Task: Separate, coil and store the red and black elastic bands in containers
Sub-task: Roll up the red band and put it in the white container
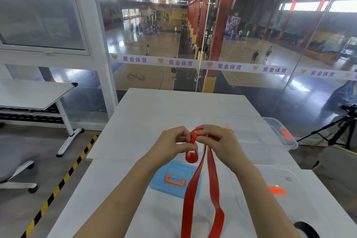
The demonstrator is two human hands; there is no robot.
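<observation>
A red elastic band (201, 183) is pinched at its top end between both hands above the middle of a white counter (154, 110), its upper part bunched into a small loop while two long strands hang down toward the near edge. The left hand (173, 144) and the right hand (218, 141) meet fingertip to fingertip, both closed on the band. Beneath the strands lies a blue lid (173, 179) with an orange handle. A clear container (270, 137) sits to the right, near the counter's right edge, and a second clear container (270, 189) lies closer. A coiled black band (306, 228) shows at the lower right corner. The counter's far half is bare up to the glass wall (251, 63).
</observation>
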